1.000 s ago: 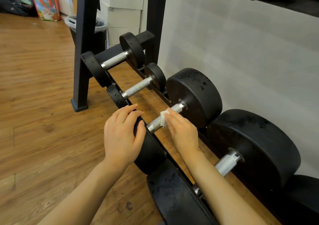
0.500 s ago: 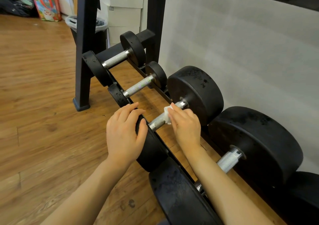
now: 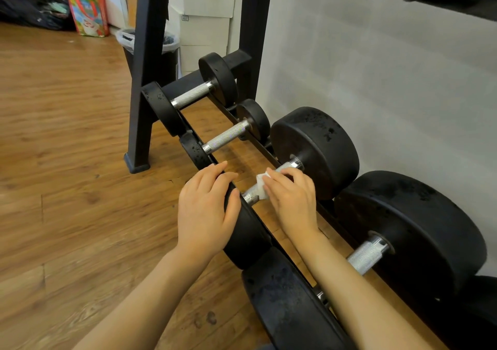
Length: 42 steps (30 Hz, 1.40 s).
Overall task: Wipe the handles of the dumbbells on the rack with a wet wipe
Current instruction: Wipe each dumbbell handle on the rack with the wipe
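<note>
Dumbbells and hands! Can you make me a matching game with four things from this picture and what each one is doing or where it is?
Things:
1. wet wipe
2. left hand
3. right hand
4. trash bin

States or places:
A. rests on a black dumbbell weight
B. stands on the floor behind the rack post
C. wrapped on a silver handle
D. holds the wipe against the handle

Pairs: 1-C, 2-A, 3-D, 4-B

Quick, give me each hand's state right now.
Left hand: open, fingers resting on the dumbbell's near weight plate.
Right hand: holding the wet wipe around the dumbbell handle.
</note>
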Available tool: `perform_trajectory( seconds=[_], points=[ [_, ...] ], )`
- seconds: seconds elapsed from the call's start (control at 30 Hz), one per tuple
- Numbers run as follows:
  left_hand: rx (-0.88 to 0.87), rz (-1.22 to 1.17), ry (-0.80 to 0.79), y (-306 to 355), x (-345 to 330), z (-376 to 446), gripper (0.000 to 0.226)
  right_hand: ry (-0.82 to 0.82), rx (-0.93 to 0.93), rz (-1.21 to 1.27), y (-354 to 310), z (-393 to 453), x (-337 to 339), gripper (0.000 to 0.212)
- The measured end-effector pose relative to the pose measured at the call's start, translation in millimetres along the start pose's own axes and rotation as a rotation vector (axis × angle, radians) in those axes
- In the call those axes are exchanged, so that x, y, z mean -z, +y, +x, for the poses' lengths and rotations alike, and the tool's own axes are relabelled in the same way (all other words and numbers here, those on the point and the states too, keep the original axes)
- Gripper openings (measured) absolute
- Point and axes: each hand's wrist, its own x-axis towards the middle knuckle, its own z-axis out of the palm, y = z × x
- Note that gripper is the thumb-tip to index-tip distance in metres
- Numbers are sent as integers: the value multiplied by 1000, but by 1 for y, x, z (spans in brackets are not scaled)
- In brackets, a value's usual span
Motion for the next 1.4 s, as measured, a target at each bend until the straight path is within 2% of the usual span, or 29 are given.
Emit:
perform_trajectory(
  seconds=[0.2,0.47,0.67,0.9,1.07,1.2,1.3,1.4],
  points=[
    [2,-12,52,0,-3,0,39,-135,191,29,4,2,-6,45],
    [9,-47,83,1,-5,-1,37,-226,280,105,4,9,-3,33],
    [9,-42,64,0,-5,-1,38,-208,191,52,17,21,6,21],
    [11,-38,66,-1,-5,-2,39,-274,301,15,12,16,1,24],
    [1,-44,80,-3,-5,-1,38,-244,180,-21,19,17,4,27],
    [11,-47,80,-2,-7,-1,38,-318,238,2,10,17,-3,25],
    [6,-51,84,-3,-7,-1,37,-321,231,-35,16,23,0,30],
    [4,-51,85,-4,-8,-1,37,-324,235,-5,9,21,-1,27]
  ],
)
